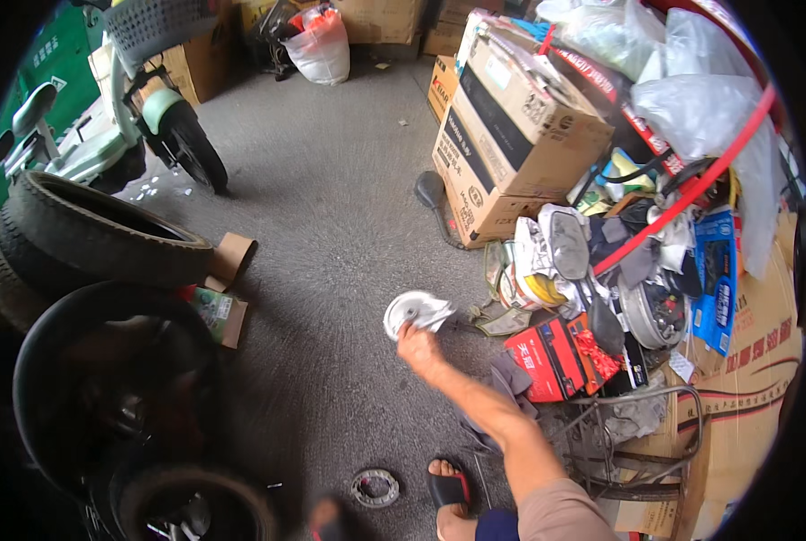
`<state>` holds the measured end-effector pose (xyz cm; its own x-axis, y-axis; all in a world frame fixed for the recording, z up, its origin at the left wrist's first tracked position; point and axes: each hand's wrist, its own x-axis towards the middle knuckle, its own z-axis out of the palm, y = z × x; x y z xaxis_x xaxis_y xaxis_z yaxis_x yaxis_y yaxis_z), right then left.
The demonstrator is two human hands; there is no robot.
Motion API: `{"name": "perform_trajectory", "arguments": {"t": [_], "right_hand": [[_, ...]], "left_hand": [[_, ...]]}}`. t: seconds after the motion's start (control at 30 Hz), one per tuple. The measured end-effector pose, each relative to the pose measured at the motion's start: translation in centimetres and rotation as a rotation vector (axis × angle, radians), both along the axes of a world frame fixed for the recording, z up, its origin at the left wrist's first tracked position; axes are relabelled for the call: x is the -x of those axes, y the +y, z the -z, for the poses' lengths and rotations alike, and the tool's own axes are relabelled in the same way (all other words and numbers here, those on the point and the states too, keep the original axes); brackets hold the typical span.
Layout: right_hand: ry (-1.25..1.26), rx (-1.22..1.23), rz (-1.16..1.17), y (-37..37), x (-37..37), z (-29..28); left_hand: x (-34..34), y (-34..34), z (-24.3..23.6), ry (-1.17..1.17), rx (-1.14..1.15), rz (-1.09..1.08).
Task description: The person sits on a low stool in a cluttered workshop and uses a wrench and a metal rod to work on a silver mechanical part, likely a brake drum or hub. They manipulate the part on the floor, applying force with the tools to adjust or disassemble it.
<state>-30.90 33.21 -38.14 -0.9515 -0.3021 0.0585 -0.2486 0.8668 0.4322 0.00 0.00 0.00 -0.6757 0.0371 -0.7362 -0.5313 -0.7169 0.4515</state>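
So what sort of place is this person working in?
Probably a scooter repair shop or its storage area: loose tyres are piled at the left, a pale green scooter stands behind them, and the right hand holds a round silvery part.

part: silvery disc (pixel 412 312) | look: shiny, round, small darker hub at centre, arm-like projection on one side, fine detail blurred | pose: broad face toward camera, projection pointing right | place: near rim gripped by right hand (pixel 421 348), over grey floor (pixel 331 207)
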Motion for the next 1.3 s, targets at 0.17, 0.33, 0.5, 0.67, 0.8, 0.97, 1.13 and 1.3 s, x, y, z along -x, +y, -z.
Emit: {"name": "perform_trajectory", "arguments": {"t": [0.17,0.33,0.5,0.67,0.8,0.97,1.13,1.3], "right_hand": [[-0.102,0.138,-0.111,-13.4,-12.0,-1.0],[-0.492,0.516,-0.099,-21.7,-25.8,-6.4],[-0.636,0.868,-0.094,-21.3,-36.1,-7.8],[-0.932,0.626,-0.114,-15.2,-40.8,-8.7],[-1.145,0.4,0.132,-10.5,-39.6,-9.3],[-1.002,0.551,0.194,-11.3,-37.7,-9.6],[-0.656,0.851,0.156,-14.8,-35.0,-10.1],[-0.364,0.901,-0.01,-19.3,-28.3,-9.4]], "left_hand": [[-2.2,2.6,-3.8,0.029,0.11,-0.139],[-7.7,-1.8,-1.7,0.092,0.067,-0.186],[-7.5,-0.9,-2.7,0.148,0.085,-0.233],[-9.6,-3.9,-1.5,0.149,0.02,-0.233],[-10.5,-5.6,-2.4,0.163,0.135,-0.352],[-8.7,-6.2,-6.4,0.352,0.291,-0.239],[-10.2,-7.8,-4.7,0.295,0.549,-0.158],[-15.3,-10.0,-0.5,-0.005,0.438,-0.117]]}}
